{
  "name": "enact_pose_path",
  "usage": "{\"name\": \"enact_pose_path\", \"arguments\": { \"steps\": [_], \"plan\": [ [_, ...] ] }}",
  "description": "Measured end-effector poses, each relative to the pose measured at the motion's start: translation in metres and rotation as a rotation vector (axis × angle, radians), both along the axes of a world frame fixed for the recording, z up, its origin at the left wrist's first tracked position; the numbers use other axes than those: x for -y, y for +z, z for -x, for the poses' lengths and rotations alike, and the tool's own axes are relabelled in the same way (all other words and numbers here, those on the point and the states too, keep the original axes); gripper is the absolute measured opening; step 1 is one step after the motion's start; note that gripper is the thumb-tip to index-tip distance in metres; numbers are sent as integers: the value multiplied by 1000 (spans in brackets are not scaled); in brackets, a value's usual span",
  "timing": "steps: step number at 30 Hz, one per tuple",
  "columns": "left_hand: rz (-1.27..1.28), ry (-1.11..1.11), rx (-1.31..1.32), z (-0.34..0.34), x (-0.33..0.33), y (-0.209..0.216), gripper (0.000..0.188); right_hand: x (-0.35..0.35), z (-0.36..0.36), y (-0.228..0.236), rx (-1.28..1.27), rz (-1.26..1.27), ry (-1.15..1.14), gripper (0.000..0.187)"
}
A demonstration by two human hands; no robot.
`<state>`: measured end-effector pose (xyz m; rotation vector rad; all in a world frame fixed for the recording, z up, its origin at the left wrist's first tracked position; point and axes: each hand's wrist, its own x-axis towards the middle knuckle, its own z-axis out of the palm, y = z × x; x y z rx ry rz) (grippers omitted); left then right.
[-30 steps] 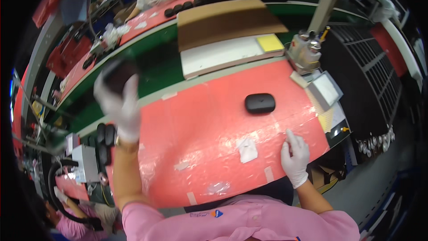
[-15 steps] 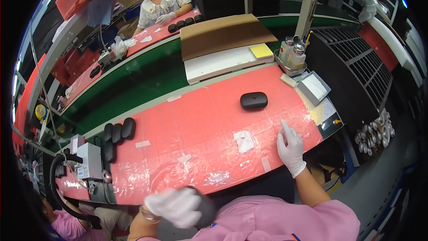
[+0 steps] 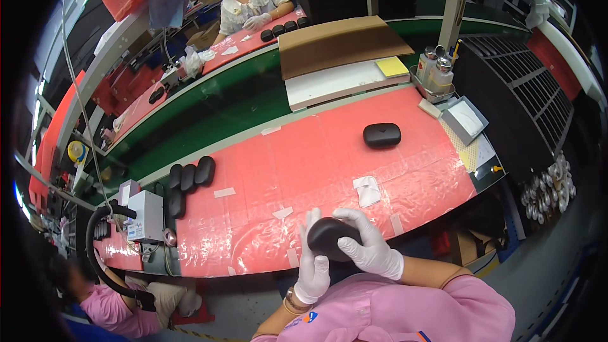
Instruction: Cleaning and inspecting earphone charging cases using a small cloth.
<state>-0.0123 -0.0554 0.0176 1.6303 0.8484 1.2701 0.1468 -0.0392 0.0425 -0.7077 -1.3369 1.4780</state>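
A smooth black rounded case [image 3: 330, 239] is held between my two white-gloved hands, just off the near edge of the table. My left hand [image 3: 310, 272] supports its left side, fingers stretched along it. From the right, my right hand [image 3: 370, 248] grips it, thumb across its face and fingers over the far edge. Another black rounded case [image 3: 382, 135] lies on the pink table covering [image 3: 272, 171], beyond my hands. A crumpled white cloth [image 3: 367, 191] rests just past my right hand. Several more black cases [image 3: 188, 178] are grouped at the table's left end.
Bottles [image 3: 437, 73] stand in a metal tray at the far right, beside a grey box [image 3: 465, 119] of white wipes. Cardboard [image 3: 342, 44] lies along the back. A small machine [image 3: 145, 215] is at left. One co-worker sits across, another at lower left.
My left hand has brought the black case up and rightward from the near edge. My right hand has moved left from above the table onto the case. The view has shifted slightly.
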Motion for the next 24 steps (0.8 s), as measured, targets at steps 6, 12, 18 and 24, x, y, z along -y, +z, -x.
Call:
{"name": "enact_pose_path", "arguments": {
  "steps": [6,12,18,24],
  "plan": [
    [330,-255,175,23,3,7,88,-6,-13,-3,1,224,224,44],
    [390,-9,303,0,7,0,94,-5,-19,0,600,-685,-278,62],
    [372,40,311,-18,7,-2,92,-14,-20,-15,474,-645,-92,62],
    [337,-39,251,-17,5,-10,83,-13,-30,-16,363,-463,-145,64]
  ]
}}
